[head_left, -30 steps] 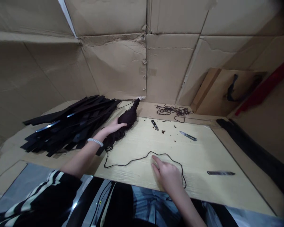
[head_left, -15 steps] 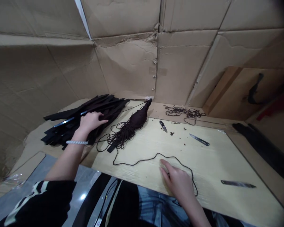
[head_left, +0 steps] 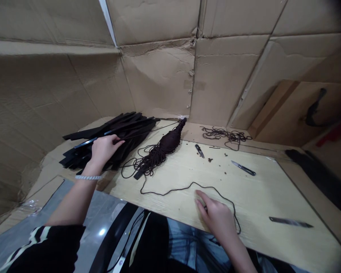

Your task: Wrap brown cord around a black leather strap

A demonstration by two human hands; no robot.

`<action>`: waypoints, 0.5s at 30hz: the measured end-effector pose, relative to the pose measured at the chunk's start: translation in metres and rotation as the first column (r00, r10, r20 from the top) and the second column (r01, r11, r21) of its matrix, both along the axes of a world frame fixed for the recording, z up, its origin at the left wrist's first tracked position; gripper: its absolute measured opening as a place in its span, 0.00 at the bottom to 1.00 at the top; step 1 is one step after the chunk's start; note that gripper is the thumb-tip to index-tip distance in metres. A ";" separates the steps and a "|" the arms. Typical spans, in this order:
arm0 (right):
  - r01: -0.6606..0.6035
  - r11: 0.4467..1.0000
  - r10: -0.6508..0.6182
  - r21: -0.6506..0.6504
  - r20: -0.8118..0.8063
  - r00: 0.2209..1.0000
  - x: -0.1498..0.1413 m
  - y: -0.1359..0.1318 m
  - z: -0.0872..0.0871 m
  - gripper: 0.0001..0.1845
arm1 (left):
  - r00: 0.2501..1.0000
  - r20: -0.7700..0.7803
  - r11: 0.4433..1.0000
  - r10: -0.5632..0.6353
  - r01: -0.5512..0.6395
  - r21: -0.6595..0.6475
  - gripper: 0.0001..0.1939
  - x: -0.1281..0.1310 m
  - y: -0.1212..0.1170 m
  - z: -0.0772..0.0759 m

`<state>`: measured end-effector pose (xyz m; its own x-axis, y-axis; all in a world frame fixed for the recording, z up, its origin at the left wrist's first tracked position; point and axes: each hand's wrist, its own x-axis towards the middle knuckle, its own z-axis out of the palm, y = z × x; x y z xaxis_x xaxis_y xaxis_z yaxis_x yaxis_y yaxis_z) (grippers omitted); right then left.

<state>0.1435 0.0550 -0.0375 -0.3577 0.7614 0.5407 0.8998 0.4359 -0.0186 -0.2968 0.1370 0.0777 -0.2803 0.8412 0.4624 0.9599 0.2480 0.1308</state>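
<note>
Left hand [head_left: 104, 150], right hand [head_left: 214, 218], both palm-down

My left hand [head_left: 104, 149] rests on a pile of black strips [head_left: 130, 131]. My right fingers [head_left: 201, 199] lie on the pale counter [head_left: 261, 201] within a curve of black cord [head_left: 213, 187], which leads to a dark wound bundle [head_left: 167, 146], with small snips [head_left: 199, 150] and a knife [head_left: 243, 170] beyond.

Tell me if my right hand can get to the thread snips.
Probably yes: only a thin black cord lies flat on the board between the right hand and the thread snips.
</note>
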 end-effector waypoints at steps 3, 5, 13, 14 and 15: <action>0.019 1.000 -0.018 -0.020 0.004 1.000 0.000 0.000 -0.002 0.15 | 0.999 -0.041 1.000 0.025 -0.025 0.006 0.20 0.010 0.006 -0.002; 0.025 0.998 -0.025 -0.055 0.011 1.000 0.001 0.000 -0.003 0.15 | 0.999 -0.048 1.000 0.018 -0.018 0.001 0.19 0.016 0.012 -0.001; -0.021 1.000 0.021 0.020 -0.015 1.000 0.001 -0.001 -0.001 0.23 | 0.967 0.235 0.993 -0.094 0.106 -0.041 0.19 0.000 0.004 0.044; -0.019 0.999 0.019 0.033 -0.010 1.000 0.001 -0.001 0.000 0.24 | 0.941 0.315 0.985 -0.125 0.156 -0.076 0.22 -0.007 -0.005 0.050; -0.017 0.999 0.018 0.044 -0.005 1.000 0.001 -0.001 0.001 0.24 | 0.909 0.392 0.976 -0.143 0.196 -0.099 0.23 -0.015 -0.014 0.055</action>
